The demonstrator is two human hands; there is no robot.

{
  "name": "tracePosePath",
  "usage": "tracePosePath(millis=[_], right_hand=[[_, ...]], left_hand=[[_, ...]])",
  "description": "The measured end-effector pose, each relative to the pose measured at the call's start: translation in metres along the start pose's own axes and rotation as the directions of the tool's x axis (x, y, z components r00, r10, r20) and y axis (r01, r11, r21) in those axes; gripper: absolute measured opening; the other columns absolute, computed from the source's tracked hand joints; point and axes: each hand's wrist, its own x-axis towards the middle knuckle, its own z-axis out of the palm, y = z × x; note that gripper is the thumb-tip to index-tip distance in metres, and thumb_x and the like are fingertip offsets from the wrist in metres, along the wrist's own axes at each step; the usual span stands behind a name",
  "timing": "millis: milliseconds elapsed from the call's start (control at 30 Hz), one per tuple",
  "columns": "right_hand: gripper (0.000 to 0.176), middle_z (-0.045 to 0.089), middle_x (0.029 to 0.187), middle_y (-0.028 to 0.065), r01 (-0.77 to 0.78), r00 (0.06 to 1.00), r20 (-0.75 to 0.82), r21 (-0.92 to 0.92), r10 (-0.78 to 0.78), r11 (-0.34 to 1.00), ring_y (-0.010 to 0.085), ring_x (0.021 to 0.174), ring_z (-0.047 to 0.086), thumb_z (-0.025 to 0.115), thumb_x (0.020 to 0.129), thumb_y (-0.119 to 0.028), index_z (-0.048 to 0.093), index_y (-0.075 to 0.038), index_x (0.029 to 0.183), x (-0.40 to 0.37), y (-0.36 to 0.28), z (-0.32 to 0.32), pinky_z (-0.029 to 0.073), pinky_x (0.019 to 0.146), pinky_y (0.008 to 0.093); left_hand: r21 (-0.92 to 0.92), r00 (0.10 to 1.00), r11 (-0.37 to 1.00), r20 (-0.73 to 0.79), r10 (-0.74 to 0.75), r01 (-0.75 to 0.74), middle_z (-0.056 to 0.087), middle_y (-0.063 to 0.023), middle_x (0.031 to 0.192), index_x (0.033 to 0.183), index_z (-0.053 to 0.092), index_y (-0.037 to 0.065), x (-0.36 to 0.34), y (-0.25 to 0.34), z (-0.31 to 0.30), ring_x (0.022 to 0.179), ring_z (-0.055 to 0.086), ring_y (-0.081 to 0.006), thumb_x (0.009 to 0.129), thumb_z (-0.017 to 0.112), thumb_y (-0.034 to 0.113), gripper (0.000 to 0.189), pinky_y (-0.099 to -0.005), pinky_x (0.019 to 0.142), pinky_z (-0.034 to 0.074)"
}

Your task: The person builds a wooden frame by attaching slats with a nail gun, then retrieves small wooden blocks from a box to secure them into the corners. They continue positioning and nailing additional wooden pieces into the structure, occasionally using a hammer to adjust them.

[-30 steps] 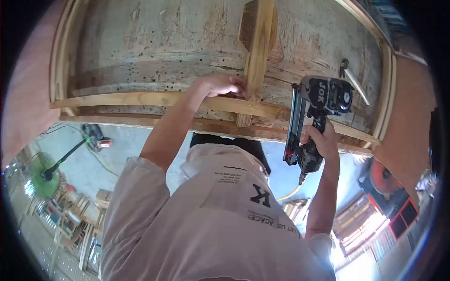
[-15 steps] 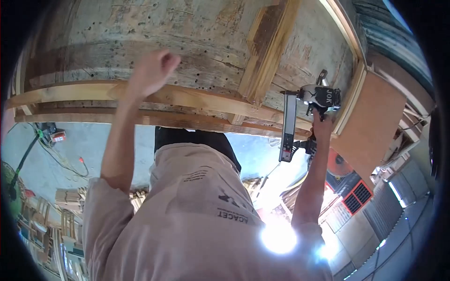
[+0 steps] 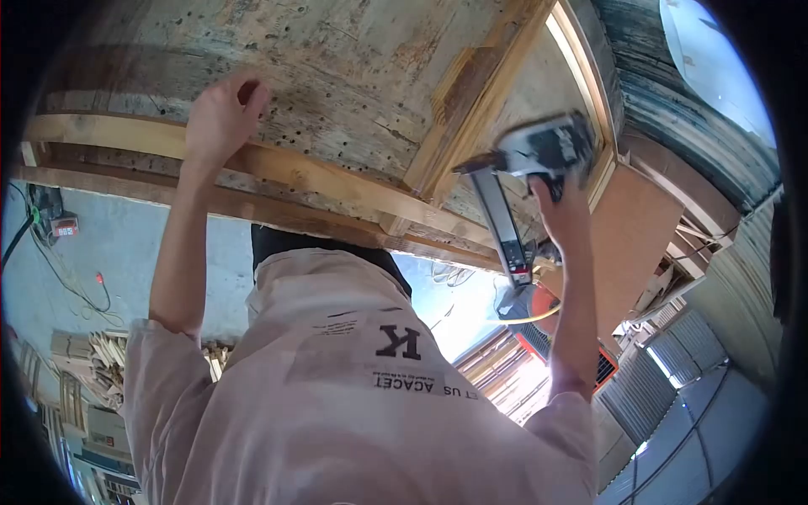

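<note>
My right hand (image 3: pixel 566 215) is wrapped round the grip of a nail gun (image 3: pixel 543 151), black and silver, slightly blurred. Its long magazine slants down toward my body, and its nose points left, over the wooden frame near a crosspiece (image 3: pixel 471 97). My left hand (image 3: pixel 223 118) hovers about the long front rail (image 3: pixel 328 175) of that frame, loosely curled with a gap between thumb and forefinger. Nothing shows in it. Under the frame lies a worn wooden board (image 3: pixel 337 76) dotted with holes.
A brown panel (image 3: pixel 635 240) stands at the right beside the frame. A yellow hose (image 3: pixel 526 316) runs below the nail gun. Cables and a small red-and-white device (image 3: pixel 64 226) are on the floor at left. Stacked wood pieces (image 3: pixel 105 358) lie lower left.
My right hand has lifted and tilted the nail gun, its nose swinging left. My left hand has moved left, lower over the rail. The whole view has shifted and turned somewhat.
</note>
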Motion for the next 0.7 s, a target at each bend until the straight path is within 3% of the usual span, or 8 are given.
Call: tracePosePath(millis=[33, 100, 167, 267, 300, 433, 533, 700], right_hand=[[0.054, 0.066, 0.088, 0.0236, 0.154, 0.987, 0.053, -0.012, -0.153, 0.988, 0.0430, 0.083, 0.064, 0.066, 0.084, -0.045, 0.052, -0.002, 0.113, 0.016, -0.013, -0.006, 0.050, 0.070, 0.0487], [0.063, 0.066, 0.090, 0.0230, 0.192, 0.949, 0.292, -0.236, -0.119, 0.952, 0.0417, 0.085, 0.064, 0.072, 0.077, -0.049, 0.053, -0.001, 0.112, 0.043, -0.055, -0.013, 0.050, 0.075, 0.0479], [0.070, 0.066, 0.092, 0.0221, 0.357, 0.882, 0.415, -0.281, -0.223, 0.891, 0.0410, 0.086, 0.064, 0.075, 0.071, -0.053, 0.053, -0.001, 0.112, 0.064, -0.090, -0.006, 0.050, 0.078, 0.0476], [0.058, 0.067, 0.087, 0.0190, 0.669, 0.698, 0.590, -0.338, -0.405, 0.662, 0.0351, 0.082, 0.067, 0.081, 0.070, -0.037, 0.053, 0.000, 0.105, 0.092, -0.115, 0.020, 0.054, 0.073, 0.0434], [0.052, 0.068, 0.081, 0.0172, 0.710, 0.672, 0.592, -0.348, -0.444, 0.612, 0.0320, 0.079, 0.069, 0.081, 0.071, -0.031, 0.054, 0.001, 0.101, 0.094, -0.123, 0.028, 0.056, 0.070, 0.0402], [0.040, 0.069, 0.086, 0.0138, 0.804, 0.583, 0.654, -0.377, -0.482, 0.460, 0.0272, 0.080, 0.070, 0.078, 0.071, -0.023, 0.060, -0.001, 0.099, 0.098, -0.149, 0.035, 0.056, 0.065, 0.0366], [0.041, 0.069, 0.089, 0.0124, 0.855, 0.518, 0.633, -0.349, -0.576, 0.384, 0.0267, 0.081, 0.070, 0.078, 0.070, -0.024, 0.060, -0.002, 0.100, 0.106, -0.147, 0.043, 0.056, 0.065, 0.0364], [0.051, 0.068, 0.081, 0.0152, 0.881, 0.469, 0.706, -0.332, -0.530, 0.337, 0.0295, 0.079, 0.069, 0.080, 0.071, -0.030, 0.059, 0.002, 0.105, 0.118, -0.153, 0.042, 0.057, 0.068, 0.0387]], left_hand=[[-0.002, 1.000, 1.000, -0.007, -0.002, 0.002, 0.068, -0.0104, 0.075, 0.090, 0.066, 0.009, 0.000, 0.001, 0.001, 0.069, 0.066, -0.0296, 0.088, 0.063, 0.026, 0.017, -0.0387, 0.062, 0.052], [0.010, 0.999, 1.000, -0.045, -0.021, 0.022, 0.068, -0.0100, 0.075, 0.089, 0.067, 0.010, -0.002, -0.001, 0.003, 0.071, 0.067, -0.0299, 0.088, 0.062, 0.026, 0.017, -0.0392, 0.062, 0.052], [0.049, 0.997, 0.998, -0.071, -0.037, 0.041, 0.068, -0.0099, 0.075, 0.089, 0.067, 0.009, -0.002, 0.000, 0.008, 0.071, 0.067, -0.0299, 0.088, 0.062, 0.026, 0.017, -0.0394, 0.063, 0.052], [0.116, 0.991, 0.992, -0.126, -0.037, 0.052, 0.069, -0.0098, 0.076, 0.089, 0.067, 0.009, -0.001, -0.005, 0.010, 0.072, 0.067, -0.0300, 0.088, 0.062, 0.026, 0.018, -0.0396, 0.063, 0.053], [0.129, 0.988, 0.990, -0.150, -0.030, 0.050, 0.069, -0.0097, 0.076, 0.089, 0.067, 0.008, -0.001, -0.007, 0.011, 0.072, 0.067, -0.0300, 0.089, 0.062, 0.027, 0.019, -0.0396, 0.064, 0.053], [0.130, 0.986, 0.990, -0.162, -0.040, 0.061, 0.069, -0.0100, 0.076, 0.088, 0.066, 0.008, -0.002, -0.005, 0.012, 0.072, 0.067, -0.0302, 0.089, 0.062, 0.027, 0.020, -0.0398, 0.064, 0.053], [0.133, 0.987, 0.987, -0.143, -0.068, 0.088, 0.069, -0.0105, 0.076, 0.087, 0.066, 0.007, 0.000, -0.004, 0.012, 0.071, 0.067, -0.0308, 0.089, 0.062, 0.029, 0.022, -0.0402, 0.063, 0.053], [0.137, 0.986, 0.989, -0.168, -0.026, 0.049, 0.069, -0.0104, 0.076, 0.084, 0.065, 0.007, 0.001, -0.003, 0.010, 0.070, 0.067, -0.0309, 0.089, 0.063, 0.032, 0.025, -0.0403, 0.061, 0.053]])
